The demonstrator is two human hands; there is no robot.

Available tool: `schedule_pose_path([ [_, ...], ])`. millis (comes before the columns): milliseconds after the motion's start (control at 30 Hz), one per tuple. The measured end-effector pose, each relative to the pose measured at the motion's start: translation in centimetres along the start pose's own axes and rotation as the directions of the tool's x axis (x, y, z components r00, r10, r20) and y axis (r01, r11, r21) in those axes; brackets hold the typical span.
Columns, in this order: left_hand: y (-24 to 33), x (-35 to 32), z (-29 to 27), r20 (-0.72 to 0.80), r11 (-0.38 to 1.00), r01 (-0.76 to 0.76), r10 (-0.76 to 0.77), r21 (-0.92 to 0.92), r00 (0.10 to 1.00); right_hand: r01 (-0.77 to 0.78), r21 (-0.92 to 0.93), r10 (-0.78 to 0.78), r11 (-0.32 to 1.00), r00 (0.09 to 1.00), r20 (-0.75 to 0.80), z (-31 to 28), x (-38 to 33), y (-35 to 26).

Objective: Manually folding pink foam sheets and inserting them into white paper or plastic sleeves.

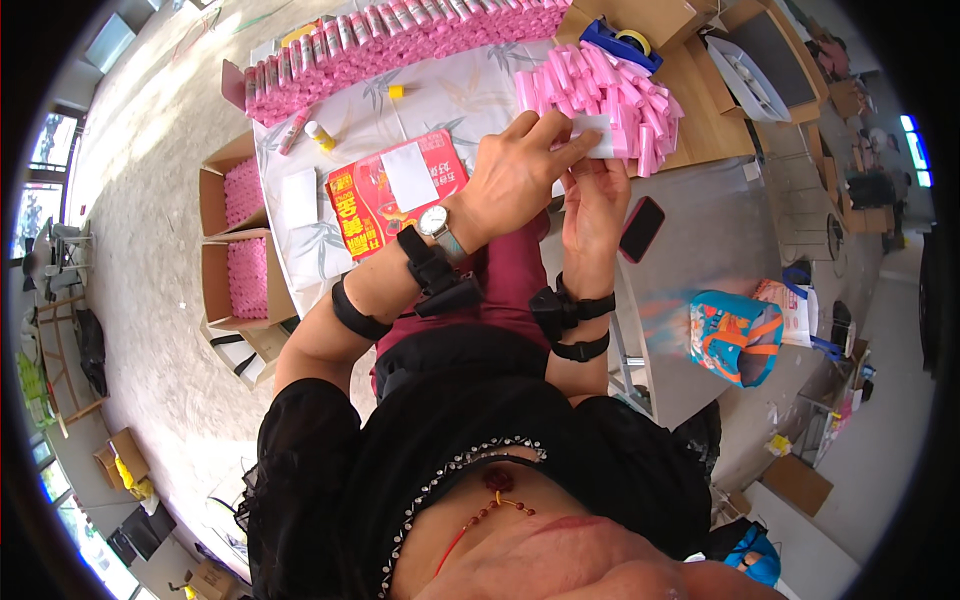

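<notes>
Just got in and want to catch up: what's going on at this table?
A person's left hand pinches a white slip by the near edge of a pile of pink tubes. The right hand is just below; whether it also grips the slip is hard to tell. A flat red printed package, with white paper on top, lies to the left, and a phone lies to the right.

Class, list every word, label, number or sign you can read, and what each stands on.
I won't copy out wording.
Red packet: bold yellow characters, legible in part.
Pink-wrapped sticks along the top: print too small.
Wristwatch: dial too small.
Blue-and-orange bag: markings too blurred.
</notes>
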State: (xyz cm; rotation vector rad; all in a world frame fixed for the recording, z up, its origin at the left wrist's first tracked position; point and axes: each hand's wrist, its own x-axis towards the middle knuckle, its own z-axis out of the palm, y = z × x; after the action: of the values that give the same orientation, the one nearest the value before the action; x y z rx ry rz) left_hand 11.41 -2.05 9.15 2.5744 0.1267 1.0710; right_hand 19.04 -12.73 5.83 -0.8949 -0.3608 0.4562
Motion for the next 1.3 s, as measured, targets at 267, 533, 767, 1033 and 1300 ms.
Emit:
schedule_pose_path([
  [267,-1.8,0.0,1.2,0.013,0.996,-0.018,0.019,-0.082,1.000,-0.039,-0.045,0.038,0.998,0.999,-0.036,-0.7,0.7,0.9],
  [533,-2.4,0.7,1.5,0.043,0.993,-0.047,0.052,-0.107,0.998,-0.046,-0.064,0.045,0.997,0.999,-0.024,-1.3,1.3,0.9],
  [767,-2.7,0.9,1.4,0.090,0.994,-0.087,0.093,-0.072,0.992,-0.045,-0.070,0.041,0.997,0.998,-0.057,-1.2,1.5,1.1],
  [1033,-3.8,1.9,2.0,0.068,0.981,-0.159,0.166,-0.108,0.984,-0.064,-0.101,0.057,0.993,0.996,-0.069,-1.4,2.0,0.9],
  [1300,-4.5,1.8,1.8,0.126,0.976,-0.104,0.130,-0.194,0.983,-0.094,-0.149,0.087,0.984,0.995,-0.052,-1.4,2.3,0.5],
])
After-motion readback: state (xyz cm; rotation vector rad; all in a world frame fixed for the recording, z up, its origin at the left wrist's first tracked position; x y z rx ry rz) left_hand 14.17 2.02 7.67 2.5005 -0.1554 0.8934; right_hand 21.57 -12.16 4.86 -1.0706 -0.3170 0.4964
